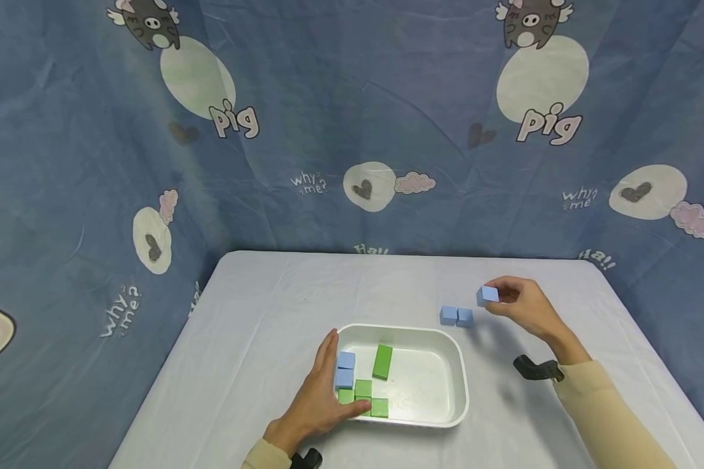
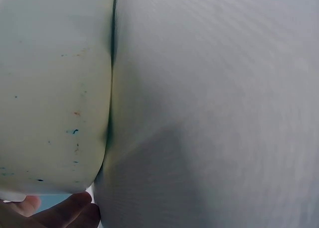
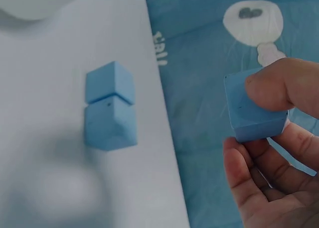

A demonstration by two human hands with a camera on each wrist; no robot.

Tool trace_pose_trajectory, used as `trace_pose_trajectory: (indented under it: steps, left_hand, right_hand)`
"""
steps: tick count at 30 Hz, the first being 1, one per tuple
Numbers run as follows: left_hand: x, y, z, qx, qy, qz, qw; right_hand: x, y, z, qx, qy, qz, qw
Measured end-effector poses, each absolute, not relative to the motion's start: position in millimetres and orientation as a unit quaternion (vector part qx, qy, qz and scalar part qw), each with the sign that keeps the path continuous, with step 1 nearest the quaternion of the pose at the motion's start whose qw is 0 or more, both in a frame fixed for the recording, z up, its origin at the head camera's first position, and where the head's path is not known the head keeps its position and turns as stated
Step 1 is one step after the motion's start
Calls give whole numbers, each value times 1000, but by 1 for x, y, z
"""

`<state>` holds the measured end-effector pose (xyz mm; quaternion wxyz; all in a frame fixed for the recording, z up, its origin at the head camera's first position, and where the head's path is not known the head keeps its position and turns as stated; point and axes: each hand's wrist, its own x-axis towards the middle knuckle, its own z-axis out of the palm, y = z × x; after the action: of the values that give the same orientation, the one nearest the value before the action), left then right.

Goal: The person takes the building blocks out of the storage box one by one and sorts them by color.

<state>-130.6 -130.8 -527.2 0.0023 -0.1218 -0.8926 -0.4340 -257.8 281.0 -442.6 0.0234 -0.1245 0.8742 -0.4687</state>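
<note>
My right hand holds a blue cube in the air above the table's back right. In the right wrist view the thumb lies across one face of the cube and fingers support it from beneath. Two more blue cubes sit side by side on the table, left of that hand. My left hand rests at the left end of a white tray, fingers straight along its side, thumb over the front rim. Inside the tray are two blue cubes, several small green cubes and a longer green block.
A white cloth covers the table. Behind it and at both sides hangs a blue printed curtain. Dark wrist-camera mounts sit at both wrists.
</note>
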Motion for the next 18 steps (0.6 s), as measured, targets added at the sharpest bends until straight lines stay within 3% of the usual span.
trace_pose_trajectory:
  steps: [18]
  left_hand:
    - [-131,-131,-526,-117,-896,-428,0]
  right_hand:
    - [-261,298,-477,-88,887,-452,33]
